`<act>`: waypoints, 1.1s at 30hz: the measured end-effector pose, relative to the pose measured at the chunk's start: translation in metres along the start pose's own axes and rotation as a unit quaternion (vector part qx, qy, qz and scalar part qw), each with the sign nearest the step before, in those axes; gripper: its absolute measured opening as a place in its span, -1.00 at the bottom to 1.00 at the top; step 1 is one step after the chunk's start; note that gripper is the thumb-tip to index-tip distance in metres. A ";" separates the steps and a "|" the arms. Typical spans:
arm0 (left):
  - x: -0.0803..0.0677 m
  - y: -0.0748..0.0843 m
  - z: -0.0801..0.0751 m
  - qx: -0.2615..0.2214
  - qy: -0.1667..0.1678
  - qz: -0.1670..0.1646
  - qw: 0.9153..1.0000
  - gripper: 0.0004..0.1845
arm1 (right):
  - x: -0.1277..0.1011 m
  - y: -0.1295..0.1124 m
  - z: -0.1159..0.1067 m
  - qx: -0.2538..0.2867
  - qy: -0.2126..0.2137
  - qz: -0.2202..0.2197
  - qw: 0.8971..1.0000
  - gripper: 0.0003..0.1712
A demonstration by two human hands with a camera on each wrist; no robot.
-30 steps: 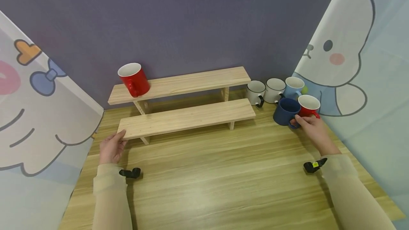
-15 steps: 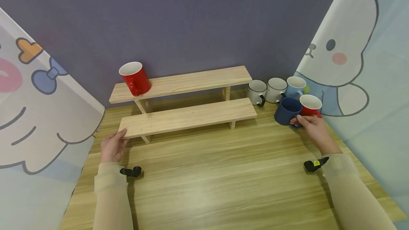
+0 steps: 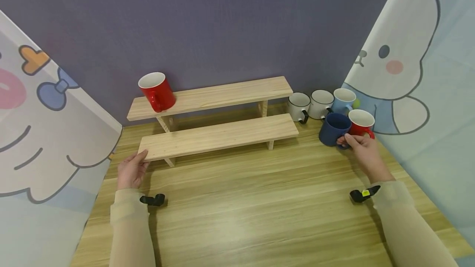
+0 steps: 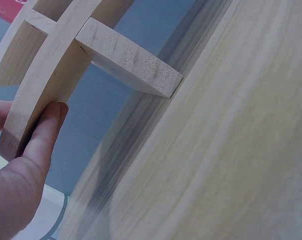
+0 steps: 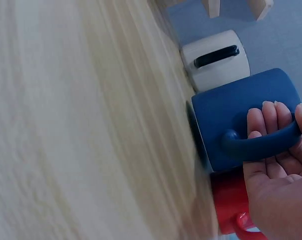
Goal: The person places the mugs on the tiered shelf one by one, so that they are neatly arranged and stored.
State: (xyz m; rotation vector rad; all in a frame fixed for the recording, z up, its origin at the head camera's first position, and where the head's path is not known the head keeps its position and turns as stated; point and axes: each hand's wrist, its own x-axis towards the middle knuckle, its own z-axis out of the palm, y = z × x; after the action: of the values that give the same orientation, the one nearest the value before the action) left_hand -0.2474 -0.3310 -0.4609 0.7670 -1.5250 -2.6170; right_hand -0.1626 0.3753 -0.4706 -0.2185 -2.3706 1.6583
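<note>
The person sits at a wooden table (image 3: 237, 209) with a two-step wooden shelf (image 3: 219, 135) near the back wall. I take the shelf as the landmark.

The right hand (image 3: 361, 151) is to the right of the shelf. Its fingers are curled through the handle of a dark blue mug (image 3: 334, 129), and in the right wrist view the fingertips (image 5: 271, 117) press on the mug wall while the thumb lies over the handle. The blue mug stands upright on the table, just beside the right end of the lower step. A red mug (image 3: 360, 122) touches it on the far right side. Behind them, next to the right end of the shelf, stand two white mugs (image 3: 298, 107) (image 3: 321, 104) and a light blue mug (image 3: 343, 100), close together.

The left hand (image 3: 131, 172) is at the left end of the lower step. Its fingers are nearly straight and lie against the front edge of the board; the thumb (image 4: 43, 137) presses flat on the wood. It grips nothing.

Another red mug (image 3: 156, 92) stands on the upper step, at its left end.
</note>
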 end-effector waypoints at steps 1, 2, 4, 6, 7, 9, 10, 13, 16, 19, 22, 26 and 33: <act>0.000 0.000 0.000 0.000 0.000 0.000 1.000 -0.68 | -0.001 -0.001 0.000 0.001 0.000 0.003 1.000 -0.40; -0.001 0.000 0.000 -0.001 0.000 0.000 1.000 -0.70 | -0.002 -0.003 0.000 0.002 0.001 0.004 1.000 -0.39; -0.001 0.000 0.000 -0.003 -0.003 0.001 1.000 -0.74 | -0.004 -0.006 0.001 0.003 0.001 0.002 1.000 -0.40; -0.001 0.000 -0.001 -0.004 -0.003 0.001 1.000 -0.77 | -0.006 -0.011 0.001 0.015 -0.001 -0.005 1.000 -0.41; -0.001 0.000 -0.001 -0.004 -0.003 0.001 1.000 -0.78 | -0.007 -0.014 0.002 0.027 -0.002 -0.009 1.000 -0.42; -0.001 0.000 -0.001 -0.005 -0.003 0.002 1.000 -0.77 | -0.008 -0.020 0.004 0.068 -0.007 -0.018 0.997 -0.46; -0.001 0.000 -0.001 -0.004 -0.002 0.003 1.000 -0.76 | -0.009 -0.023 0.005 0.095 -0.010 -0.023 0.995 -0.49; 0.000 0.000 -0.001 -0.001 -0.002 0.004 1.000 -0.69 | -0.012 -0.034 0.010 0.168 -0.015 -0.034 0.985 -0.58; 0.001 -0.001 -0.001 0.000 -0.003 0.003 1.000 -0.62 | -0.016 -0.047 0.016 0.209 -0.017 -0.046 0.977 -0.63; 0.003 -0.002 -0.001 -0.001 -0.002 0.004 1.000 -0.60 | -0.020 -0.061 0.021 0.210 -0.021 -0.056 0.976 -0.63; 0.003 -0.003 -0.001 0.000 0.000 0.006 1.000 -0.59 | -0.022 -0.075 0.027 0.185 -0.022 -0.064 0.980 -0.60; 0.004 -0.002 -0.002 0.003 0.001 0.007 1.000 -0.57 | -0.024 -0.093 0.036 0.170 -0.025 -0.073 0.983 -0.59; 0.002 -0.001 -0.002 0.007 -0.003 0.003 1.000 -0.55 | -0.026 -0.120 0.056 0.207 -0.059 -0.086 0.973 -0.63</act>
State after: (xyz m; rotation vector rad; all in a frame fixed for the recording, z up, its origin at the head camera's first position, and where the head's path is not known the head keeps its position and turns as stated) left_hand -0.2479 -0.3328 -0.4639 0.7536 -1.5478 -2.6096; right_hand -0.1520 0.2770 -0.3793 0.1588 -1.9870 2.0710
